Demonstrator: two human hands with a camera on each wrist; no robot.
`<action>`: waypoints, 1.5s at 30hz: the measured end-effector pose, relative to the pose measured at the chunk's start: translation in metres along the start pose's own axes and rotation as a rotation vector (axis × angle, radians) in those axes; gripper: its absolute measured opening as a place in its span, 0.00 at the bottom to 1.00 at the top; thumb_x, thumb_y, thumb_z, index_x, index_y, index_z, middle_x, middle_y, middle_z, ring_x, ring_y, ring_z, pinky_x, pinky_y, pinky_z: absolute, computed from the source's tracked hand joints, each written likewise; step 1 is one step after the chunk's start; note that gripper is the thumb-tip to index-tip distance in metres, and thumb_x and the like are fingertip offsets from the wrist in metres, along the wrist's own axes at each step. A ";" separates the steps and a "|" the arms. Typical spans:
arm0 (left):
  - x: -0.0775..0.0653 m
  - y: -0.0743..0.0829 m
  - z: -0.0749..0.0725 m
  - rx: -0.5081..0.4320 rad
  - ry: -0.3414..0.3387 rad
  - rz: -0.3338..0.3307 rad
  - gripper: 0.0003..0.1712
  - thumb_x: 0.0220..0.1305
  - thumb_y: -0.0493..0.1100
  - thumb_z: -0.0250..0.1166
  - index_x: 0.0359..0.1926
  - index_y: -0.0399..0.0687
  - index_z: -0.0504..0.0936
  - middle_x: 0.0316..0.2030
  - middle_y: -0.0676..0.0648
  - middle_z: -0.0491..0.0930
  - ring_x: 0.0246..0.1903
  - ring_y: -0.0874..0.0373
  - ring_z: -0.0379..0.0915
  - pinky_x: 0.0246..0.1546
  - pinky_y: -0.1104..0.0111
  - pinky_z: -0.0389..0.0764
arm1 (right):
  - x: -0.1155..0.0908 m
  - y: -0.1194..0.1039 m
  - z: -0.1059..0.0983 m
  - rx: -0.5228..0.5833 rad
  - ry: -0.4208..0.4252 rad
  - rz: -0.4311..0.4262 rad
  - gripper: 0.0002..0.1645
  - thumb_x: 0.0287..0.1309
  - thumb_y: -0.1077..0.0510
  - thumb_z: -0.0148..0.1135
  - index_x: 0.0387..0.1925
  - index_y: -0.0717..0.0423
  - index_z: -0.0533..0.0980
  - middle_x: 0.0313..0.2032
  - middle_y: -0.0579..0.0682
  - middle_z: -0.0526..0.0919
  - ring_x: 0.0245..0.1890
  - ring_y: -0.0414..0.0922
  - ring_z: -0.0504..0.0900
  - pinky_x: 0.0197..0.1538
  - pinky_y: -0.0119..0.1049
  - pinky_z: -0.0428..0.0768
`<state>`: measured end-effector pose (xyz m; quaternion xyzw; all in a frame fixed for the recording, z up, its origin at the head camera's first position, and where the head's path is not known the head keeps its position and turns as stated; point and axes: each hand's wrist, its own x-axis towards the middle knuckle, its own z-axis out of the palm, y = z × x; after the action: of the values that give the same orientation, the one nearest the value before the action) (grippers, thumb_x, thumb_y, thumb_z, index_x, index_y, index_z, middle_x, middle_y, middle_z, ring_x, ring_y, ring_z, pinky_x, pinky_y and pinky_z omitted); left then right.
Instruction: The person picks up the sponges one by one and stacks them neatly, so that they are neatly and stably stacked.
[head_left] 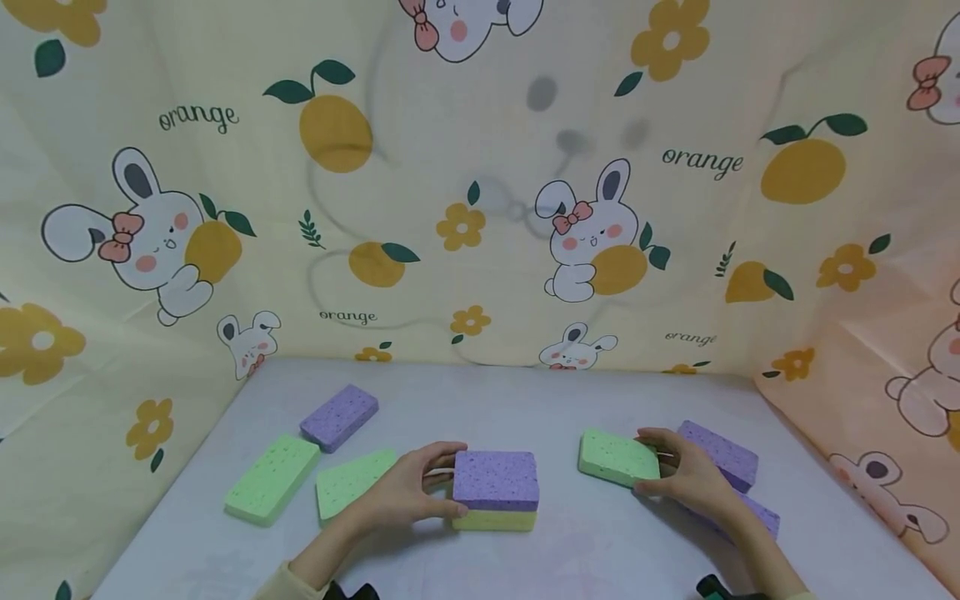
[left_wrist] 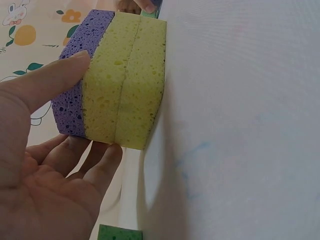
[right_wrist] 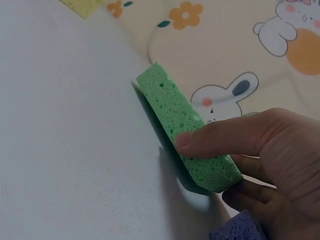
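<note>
My left hand [head_left: 411, 490] is at a stack in the middle of the table, with its thumb on the near side of the purple sponge [head_left: 496, 480] and its fingers at the far side. Beneath the purple sponge lie two yellow sponges [left_wrist: 125, 75], one on the other. On the right, my right hand [head_left: 688, 475] pinches a green sponge [head_left: 617, 457] by its right end, thumb in front and fingers behind. A shadow shows under this green sponge in the right wrist view, and its edge looks tilted up from the white tabletop [right_wrist: 75, 125].
To the left lie two green sponges, one farther out [head_left: 272, 481] and one partly behind my left forearm [head_left: 348, 483], plus a purple sponge [head_left: 340, 417] behind them. Two purple sponges sit by my right hand, one behind [head_left: 720, 454] and one partly hidden [head_left: 761, 515]. A printed cloth [head_left: 420, 125] surrounds the table.
</note>
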<state>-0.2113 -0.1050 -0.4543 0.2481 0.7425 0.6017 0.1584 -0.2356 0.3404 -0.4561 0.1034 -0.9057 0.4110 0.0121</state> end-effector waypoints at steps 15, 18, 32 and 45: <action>-0.001 -0.002 0.000 -0.017 -0.001 -0.003 0.49 0.53 0.39 0.77 0.70 0.34 0.61 0.64 0.41 0.69 0.63 0.47 0.67 0.64 0.61 0.69 | -0.002 -0.032 0.009 0.018 -0.010 -0.099 0.52 0.37 0.52 0.83 0.65 0.59 0.68 0.60 0.59 0.74 0.60 0.59 0.72 0.61 0.52 0.73; -0.001 -0.002 -0.001 -0.016 -0.004 -0.003 0.48 0.53 0.40 0.77 0.70 0.34 0.61 0.65 0.41 0.69 0.63 0.47 0.67 0.64 0.61 0.69 | -0.003 -0.044 0.011 0.036 -0.004 -0.099 0.52 0.37 0.51 0.83 0.65 0.58 0.68 0.60 0.58 0.75 0.59 0.58 0.73 0.61 0.49 0.74; -0.002 -0.002 -0.002 -0.003 -0.010 0.009 0.48 0.52 0.41 0.77 0.70 0.35 0.62 0.64 0.43 0.70 0.63 0.48 0.67 0.63 0.63 0.69 | -0.023 -0.116 0.049 0.361 0.042 -0.174 0.41 0.45 0.63 0.78 0.61 0.62 0.70 0.57 0.58 0.76 0.55 0.52 0.76 0.56 0.29 0.76; -0.001 -0.002 0.000 -0.002 0.003 0.028 0.47 0.50 0.39 0.78 0.69 0.41 0.65 0.63 0.45 0.71 0.62 0.50 0.68 0.63 0.65 0.69 | -0.013 -0.141 0.091 0.291 -0.089 -0.375 0.43 0.43 0.57 0.81 0.62 0.49 0.71 0.59 0.45 0.76 0.61 0.49 0.72 0.66 0.42 0.69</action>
<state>-0.2114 -0.1060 -0.4563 0.2576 0.7386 0.6048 0.1491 -0.1893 0.1842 -0.4135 0.2886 -0.8015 0.5227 0.0332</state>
